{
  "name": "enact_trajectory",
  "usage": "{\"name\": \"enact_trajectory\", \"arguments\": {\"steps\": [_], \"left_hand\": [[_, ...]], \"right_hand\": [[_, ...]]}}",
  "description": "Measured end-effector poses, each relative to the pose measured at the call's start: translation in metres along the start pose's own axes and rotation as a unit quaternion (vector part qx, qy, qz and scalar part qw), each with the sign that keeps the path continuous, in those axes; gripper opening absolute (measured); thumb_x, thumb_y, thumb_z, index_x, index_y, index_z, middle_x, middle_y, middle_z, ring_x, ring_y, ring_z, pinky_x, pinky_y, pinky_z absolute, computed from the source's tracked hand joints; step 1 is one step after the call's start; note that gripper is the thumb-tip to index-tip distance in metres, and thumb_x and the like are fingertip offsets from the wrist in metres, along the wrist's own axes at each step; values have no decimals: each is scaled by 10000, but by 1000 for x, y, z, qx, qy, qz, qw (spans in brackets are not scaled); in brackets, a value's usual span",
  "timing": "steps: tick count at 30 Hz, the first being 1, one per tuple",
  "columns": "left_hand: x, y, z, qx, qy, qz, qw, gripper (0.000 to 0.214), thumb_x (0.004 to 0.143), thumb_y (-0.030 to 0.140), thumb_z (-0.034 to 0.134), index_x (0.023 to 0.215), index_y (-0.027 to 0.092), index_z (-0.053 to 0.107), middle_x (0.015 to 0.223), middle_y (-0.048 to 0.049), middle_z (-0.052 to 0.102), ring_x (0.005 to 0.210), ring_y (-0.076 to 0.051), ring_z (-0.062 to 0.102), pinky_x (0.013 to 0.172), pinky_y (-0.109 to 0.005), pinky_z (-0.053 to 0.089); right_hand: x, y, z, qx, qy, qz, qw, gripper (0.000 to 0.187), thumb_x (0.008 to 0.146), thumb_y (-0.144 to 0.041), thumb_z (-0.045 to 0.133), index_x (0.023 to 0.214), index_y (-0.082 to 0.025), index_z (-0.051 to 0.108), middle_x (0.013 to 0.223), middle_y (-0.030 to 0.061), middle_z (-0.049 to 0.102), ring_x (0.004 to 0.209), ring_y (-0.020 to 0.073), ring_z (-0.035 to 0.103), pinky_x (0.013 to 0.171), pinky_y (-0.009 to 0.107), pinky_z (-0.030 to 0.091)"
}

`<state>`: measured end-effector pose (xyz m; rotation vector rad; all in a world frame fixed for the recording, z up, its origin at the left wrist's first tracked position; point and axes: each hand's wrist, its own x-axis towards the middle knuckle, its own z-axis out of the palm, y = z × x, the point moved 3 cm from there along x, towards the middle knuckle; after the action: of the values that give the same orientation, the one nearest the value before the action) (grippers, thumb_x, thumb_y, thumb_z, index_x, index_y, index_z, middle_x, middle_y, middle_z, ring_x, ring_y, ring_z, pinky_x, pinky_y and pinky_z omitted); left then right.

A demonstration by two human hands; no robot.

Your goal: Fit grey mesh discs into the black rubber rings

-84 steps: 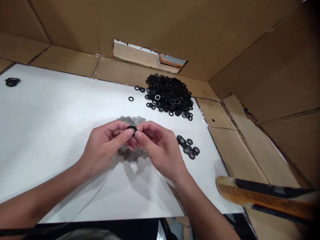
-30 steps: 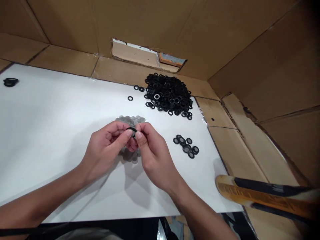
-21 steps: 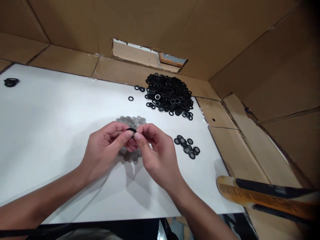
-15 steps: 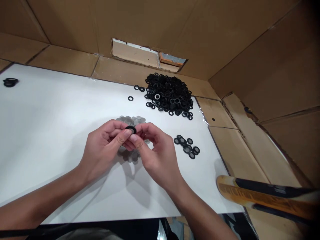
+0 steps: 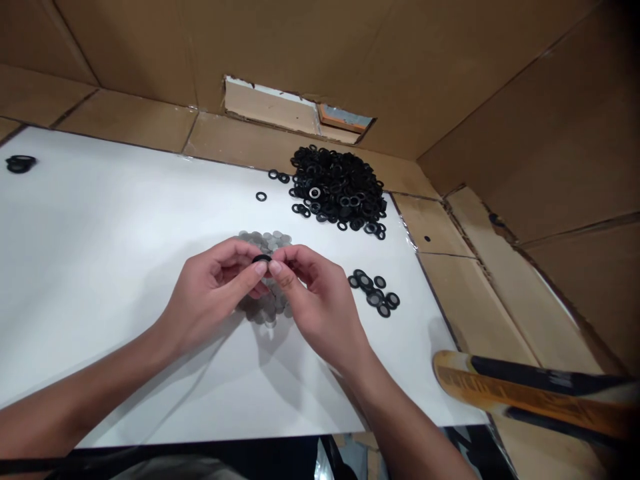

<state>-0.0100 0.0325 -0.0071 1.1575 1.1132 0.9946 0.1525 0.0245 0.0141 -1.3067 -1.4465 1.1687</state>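
Observation:
Between the fingertips of both hands is a black rubber ring (image 5: 261,258), pinched from either side and partly covered by the thumbs. My left hand (image 5: 213,283) grips its left edge, with the thumb on the near side. My right hand (image 5: 320,300) pinches the right edge. Beneath the hands lies a loose pile of small grey mesh discs (image 5: 265,310), partly hidden by the fingers. To the right of my right hand sits a small group of black rings with grey discs inside them (image 5: 374,298).
A large heap of black rings (image 5: 340,187) stands at the back of the white table (image 5: 125,220), with one loose ring (image 5: 261,197) beside it. More black rings (image 5: 21,164) lie far left. Cardboard walls (image 5: 320,40) enclose the table. A yellow-and-black bar (image 5: 525,393) juts in at right.
My hands have shifted slightly, and the thumbs have moved a little on the ring, which now shows more edge-on. The piles look unchanged.

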Motion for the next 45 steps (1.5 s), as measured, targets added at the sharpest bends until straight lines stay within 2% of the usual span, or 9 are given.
{"name": "enact_trajectory", "arguments": {"steps": [7,11,16,22,26,29,35,39,45], "left_hand": [[-1,0,1,3,-48,2,999,187,1017,391,676,932,225,679,754,40,719,706,-117,701,695,-220,600],[-4,1,5,-28,-45,13,999,160,1039,345,647,935,227,679,772,35,708,715,-119,694,702,-231,599],[-7,3,9,-63,-19,27,997,152,1026,319,666,908,226,681,742,42,697,677,-112,684,676,-227,601],[-9,6,11,-43,2,40,998,127,1022,284,656,910,228,679,739,52,709,679,-107,691,677,-211,600],[-9,4,9,3,31,57,998,114,1020,298,649,933,225,658,746,41,736,675,-130,711,672,-239,605],[-9,2,8,16,31,60,998,112,1022,322,645,971,223,638,758,29,748,678,-148,722,681,-262,609],[-6,0,8,-43,5,30,999,160,1034,404,639,1032,251,591,728,59,708,653,-134,707,661,-247,596],[-5,0,10,-61,-41,16,997,185,1050,405,615,974,237,615,712,52,689,654,-129,688,669,-246,585],[-4,1,5,0,-39,11,999,210,1016,418,662,941,223,679,762,18,698,713,-152,686,700,-268,580]], "right_hand": [[-1,0,4,64,-53,-8,997,192,1043,-354,585,898,-232,552,799,3,605,733,176,610,721,347,506],[-4,2,10,69,-81,-9,994,197,1087,-385,477,939,-256,487,804,-4,535,742,184,560,724,364,498],[-6,2,13,23,-75,-32,996,201,1106,-399,399,978,-258,463,838,10,509,778,198,538,725,373,487],[-8,1,18,-55,-31,-57,996,205,1110,-381,341,979,-251,429,951,69,513,971,252,551,771,408,496],[-10,-1,19,-98,12,-80,992,178,1102,-338,371,964,-247,437,1043,95,531,1012,260,567,771,412,502],[-10,-2,16,-105,33,-89,990,156,1091,-321,439,965,-242,486,1027,83,564,968,244,601,770,402,513],[-4,5,12,29,-16,-23,999,121,1040,-359,607,991,-248,596,821,14,617,741,190,608,718,369,527],[-2,3,10,67,8,-22,997,155,1009,-343,660,898,-241,620,689,-15,602,664,183,595,707,374,519],[0,-1,5,63,-44,8,997,176,1002,-371,652,903,-233,609,759,4,643,730,190,634,720,362,537]]}}
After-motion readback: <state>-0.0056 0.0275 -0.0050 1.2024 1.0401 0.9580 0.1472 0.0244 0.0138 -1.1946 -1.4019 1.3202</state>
